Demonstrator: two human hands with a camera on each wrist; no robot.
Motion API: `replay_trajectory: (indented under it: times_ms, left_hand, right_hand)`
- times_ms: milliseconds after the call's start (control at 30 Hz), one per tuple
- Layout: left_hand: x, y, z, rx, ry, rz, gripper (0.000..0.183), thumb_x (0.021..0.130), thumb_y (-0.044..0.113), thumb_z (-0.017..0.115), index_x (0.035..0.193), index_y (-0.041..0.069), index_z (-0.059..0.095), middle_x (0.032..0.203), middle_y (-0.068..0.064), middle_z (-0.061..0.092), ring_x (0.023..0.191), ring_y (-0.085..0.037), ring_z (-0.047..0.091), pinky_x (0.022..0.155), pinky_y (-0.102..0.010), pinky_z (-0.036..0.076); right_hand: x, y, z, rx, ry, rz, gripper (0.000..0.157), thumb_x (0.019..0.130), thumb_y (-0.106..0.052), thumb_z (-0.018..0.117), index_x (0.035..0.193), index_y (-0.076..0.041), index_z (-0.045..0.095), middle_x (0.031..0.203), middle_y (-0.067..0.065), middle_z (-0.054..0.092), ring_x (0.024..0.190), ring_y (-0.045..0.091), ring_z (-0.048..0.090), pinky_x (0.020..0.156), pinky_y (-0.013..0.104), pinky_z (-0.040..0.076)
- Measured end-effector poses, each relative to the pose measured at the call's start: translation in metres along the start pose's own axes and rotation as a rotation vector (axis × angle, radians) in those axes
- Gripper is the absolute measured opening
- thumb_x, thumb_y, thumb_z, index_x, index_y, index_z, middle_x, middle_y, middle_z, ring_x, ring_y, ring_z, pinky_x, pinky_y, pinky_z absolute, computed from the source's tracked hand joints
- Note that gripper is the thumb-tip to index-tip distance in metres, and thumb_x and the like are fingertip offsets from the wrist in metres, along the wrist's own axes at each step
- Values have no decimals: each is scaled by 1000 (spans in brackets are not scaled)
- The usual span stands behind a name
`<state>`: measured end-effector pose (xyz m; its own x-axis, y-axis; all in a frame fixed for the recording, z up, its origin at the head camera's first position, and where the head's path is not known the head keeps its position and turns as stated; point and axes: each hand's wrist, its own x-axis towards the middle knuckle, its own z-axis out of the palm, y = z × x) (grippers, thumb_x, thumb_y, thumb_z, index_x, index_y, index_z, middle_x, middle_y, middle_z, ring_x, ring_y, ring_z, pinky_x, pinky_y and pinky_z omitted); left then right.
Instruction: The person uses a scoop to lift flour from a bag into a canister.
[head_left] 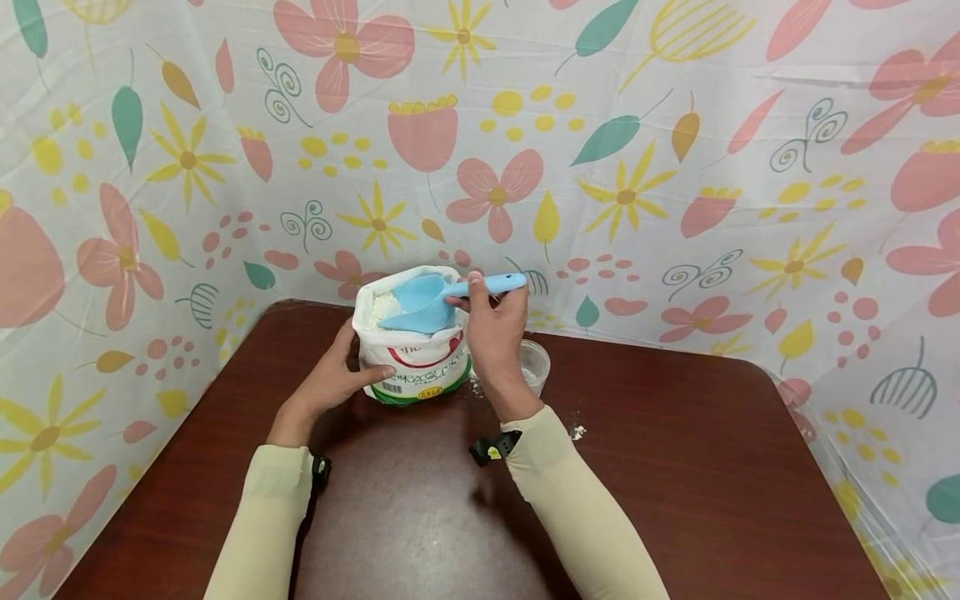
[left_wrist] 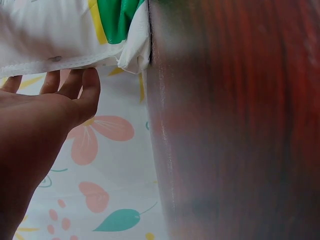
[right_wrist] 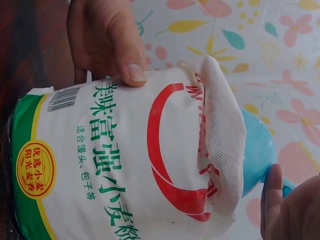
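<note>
A white flour bag (head_left: 416,362) with green and red print stands open-topped toward the back of the table, white flour (head_left: 384,310) showing in its mouth. My left hand (head_left: 330,379) grips the bag's left side, thumb across the front. In the left wrist view that hand's fingers (left_wrist: 90,95) lie against the bag's side. My right hand (head_left: 495,342) holds a light blue scoop (head_left: 423,307) by its handle; the scoop's bowl lies in the bag's mouth, over the flour. The right wrist view shows the scoop (right_wrist: 257,150) partly hidden behind the folded rim.
A clear plastic tub (head_left: 536,362) with some white powder stands right of the bag, partly hidden by my right hand. Spilled flour (head_left: 577,432) dots the dark wooden table (head_left: 675,467). A flower-printed cloth (head_left: 645,208) hangs behind the table and along its sides.
</note>
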<state>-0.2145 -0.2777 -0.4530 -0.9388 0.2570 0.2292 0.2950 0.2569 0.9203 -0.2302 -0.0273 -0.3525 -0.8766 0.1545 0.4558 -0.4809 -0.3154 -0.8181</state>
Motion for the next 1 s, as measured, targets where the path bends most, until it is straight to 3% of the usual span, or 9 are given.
replay_trajectory:
  times_ms: [267,433,567,800,1000]
  left_hand:
    - [-1,0,0,5,4,-6,107,91,15,86,168,40,15,157,-4,41,144,-29,39,118,-64,28]
    - [-1,0,-1,8,1,-3,107,91,15,86,168,41,15,157,-3,41,144,-29,39,118,-65,29]
    - [0,0,-1,6,-3,1,107,92,15,85,168,42,14,156,-4,42,141,-30,42,116,-64,32]
    - [0,0,0,9,5,-2,107,91,14,86,168,38,16,157,-5,42,144,-29,40,119,-64,28]
    - [0,0,-1,10,3,-4,107,91,13,86,168,36,15,157,-6,41,144,-30,40,118,-64,28]
  right_hand:
    - [1,-3,0,17,7,56,26,110,-12,59,123,4,43,110,18,64,82,22,74,86,41,62]
    - [3,-4,-1,9,-1,53,30,110,-12,59,122,8,41,113,30,61,79,21,74,86,41,62]
    - [4,-3,-2,8,-1,60,23,110,-13,59,119,1,43,120,40,56,79,20,74,86,40,62]
    - [3,-3,1,-12,39,33,24,110,-16,59,117,1,43,108,18,60,80,27,72,87,41,62]
    - [2,-5,0,-21,42,0,23,110,-17,59,112,-1,43,109,26,58,85,32,73,87,43,62]
